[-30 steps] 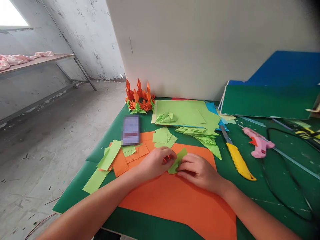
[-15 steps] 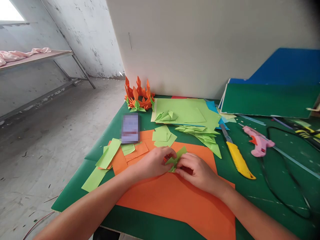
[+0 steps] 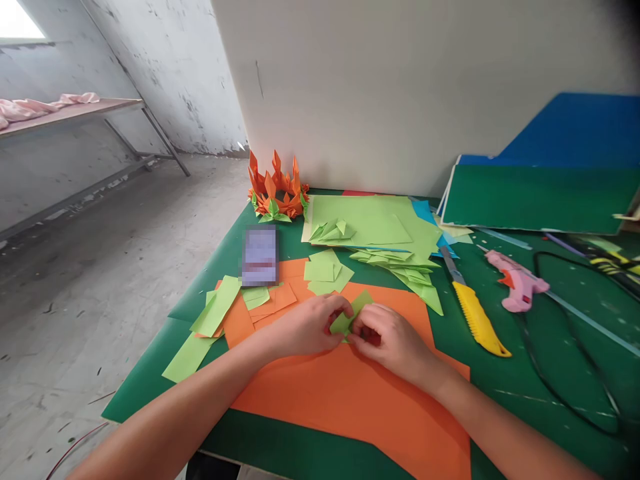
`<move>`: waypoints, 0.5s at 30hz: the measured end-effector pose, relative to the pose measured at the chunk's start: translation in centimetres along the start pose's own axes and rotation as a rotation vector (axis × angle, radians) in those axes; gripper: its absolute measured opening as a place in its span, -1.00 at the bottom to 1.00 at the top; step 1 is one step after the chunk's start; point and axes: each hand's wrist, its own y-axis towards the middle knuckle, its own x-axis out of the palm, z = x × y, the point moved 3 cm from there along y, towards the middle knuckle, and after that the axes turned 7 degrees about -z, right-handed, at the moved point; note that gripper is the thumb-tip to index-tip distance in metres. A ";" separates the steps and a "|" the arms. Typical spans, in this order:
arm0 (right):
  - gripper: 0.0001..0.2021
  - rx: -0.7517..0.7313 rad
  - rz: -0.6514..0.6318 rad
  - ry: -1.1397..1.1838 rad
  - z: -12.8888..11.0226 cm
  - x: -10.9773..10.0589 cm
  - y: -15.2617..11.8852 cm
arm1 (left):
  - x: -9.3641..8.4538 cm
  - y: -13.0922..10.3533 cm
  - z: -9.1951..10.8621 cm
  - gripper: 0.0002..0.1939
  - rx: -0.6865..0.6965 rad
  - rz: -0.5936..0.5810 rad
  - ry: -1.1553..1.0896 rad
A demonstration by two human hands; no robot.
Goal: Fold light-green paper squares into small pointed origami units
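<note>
Between my two hands is a small piece of green paper (image 3: pixel 345 321), with part of it hidden by the fingers. My left hand (image 3: pixel 320 323) pinches its left side, and my right hand (image 3: pixel 387 333) has fingers closed on its right side. Both hands are just over a large orange paper sheet (image 3: pixel 350 393). Beyond them lie small green paper squares (image 3: pixel 327 270) and a pile of folded green pieces (image 3: pixel 400 263). Left of my left hand are orange paper pieces (image 3: pixel 277 299) and green strips (image 3: pixel 220 307).
An orange and green folded-paper crown (image 3: pixel 277 190) stands at the back. A phone (image 3: pixel 260 257) lies in front of it. To the right are a yellow utility knife (image 3: pixel 475 317) with its blade out and a pink glue gun (image 3: pixel 523 287) with a black cord, on the green table (image 3: pixel 285 440).
The green paper has turned slightly between my fingers, showing more of a flat face. The right fingers have curled a little closer to the left hand.
</note>
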 end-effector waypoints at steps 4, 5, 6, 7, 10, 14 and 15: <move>-0.79 0.002 -0.003 -0.016 0.1 0.1 0.0 | 0.1 0.0 0.1 -0.66 0.012 0.005 0.002; -0.78 0.006 -0.005 -0.018 0.1 0.2 0.0 | 0.1 0.0 0.1 -0.67 0.013 0.004 0.002; -0.78 0.007 -0.008 -0.021 0.2 0.2 0.0 | 0.1 0.0 0.1 -0.67 0.012 0.005 0.004; -0.77 0.007 -0.010 -0.024 0.2 0.2 0.0 | 0.1 0.0 0.1 -0.67 0.011 0.007 0.008; -0.77 0.001 -0.011 -0.028 0.4 0.3 0.0 | 0.1 0.0 0.2 -0.68 0.000 0.018 0.019; -0.78 -0.012 -0.004 -0.034 0.5 0.4 0.1 | 0.1 0.0 0.2 -0.73 0.008 0.030 0.017; -0.78 -0.012 -0.004 -0.039 0.5 0.4 0.1 | 0.2 0.0 0.2 -0.75 0.011 0.032 0.014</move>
